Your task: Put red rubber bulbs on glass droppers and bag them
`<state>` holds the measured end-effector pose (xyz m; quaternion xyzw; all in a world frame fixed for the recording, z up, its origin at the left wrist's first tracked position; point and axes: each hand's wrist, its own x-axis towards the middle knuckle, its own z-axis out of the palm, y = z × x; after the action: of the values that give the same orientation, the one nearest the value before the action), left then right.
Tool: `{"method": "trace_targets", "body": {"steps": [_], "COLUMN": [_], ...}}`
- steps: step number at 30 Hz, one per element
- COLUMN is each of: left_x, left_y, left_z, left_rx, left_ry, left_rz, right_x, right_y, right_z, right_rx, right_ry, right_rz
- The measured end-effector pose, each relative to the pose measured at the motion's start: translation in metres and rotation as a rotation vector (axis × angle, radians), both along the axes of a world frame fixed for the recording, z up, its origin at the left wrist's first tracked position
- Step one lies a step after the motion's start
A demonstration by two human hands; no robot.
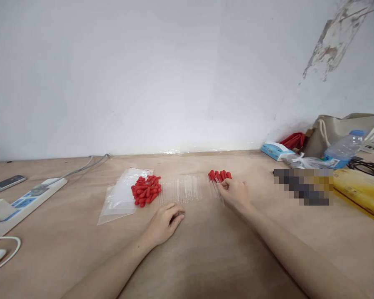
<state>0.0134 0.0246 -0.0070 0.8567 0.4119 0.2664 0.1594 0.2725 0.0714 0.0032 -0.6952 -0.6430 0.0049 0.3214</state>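
My right hand [235, 192] pinches a thin clear dropper with a red bulb [217, 181] at the left end of a row of red-bulbed droppers [225, 174]. Its fingertips partly hide the clear tubes of that row. My left hand [166, 222] rests on the table, fingers loosely curled, thumb apart, nothing visible in it. Just beyond it lies a row of clear tubes [182, 189] without bulbs, side by side. A heap of loose red rubber bulbs [146, 191] sits left of the tubes, partly over clear plastic bags [118, 201].
At left, a white power strip [25, 203] with plugs and cables lies beside a dark phone-like device [4, 185]. On the right are a blue-white box [276, 151], a plastic bottle [345, 149], a beige bag [336, 128] and a yellow package [358, 189]. A wall stands behind.
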Motion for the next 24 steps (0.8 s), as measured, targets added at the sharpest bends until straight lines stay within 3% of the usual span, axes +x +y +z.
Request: {"method": "trace_targets", "body": {"steps": [9, 14, 18, 24], "left_x": [0.000, 0.001, 0.000, 0.000], "left_y": [0.000, 0.000, 0.000, 0.000], "left_z": [0.001, 0.001, 0.001, 0.000], "left_rx": [-0.006, -0.009, -0.002, 0.010], "left_ry": [-0.006, -0.006, -0.007, 0.004], "left_rz": [-0.010, -0.012, -0.006, -0.006], "right_x": [-0.008, -0.025, -0.040, -0.053], "right_y": [0.015, 0.018, 0.024, 0.033], "right_z": [0.003, 0.000, -0.002, -0.005], "right_rx": [-0.117, -0.052, -0.146, -0.231], "right_ry": [-0.084, -0.198, -0.357, -0.402], "right_rz": [-0.103, -0.003, -0.030, -0.052]}}
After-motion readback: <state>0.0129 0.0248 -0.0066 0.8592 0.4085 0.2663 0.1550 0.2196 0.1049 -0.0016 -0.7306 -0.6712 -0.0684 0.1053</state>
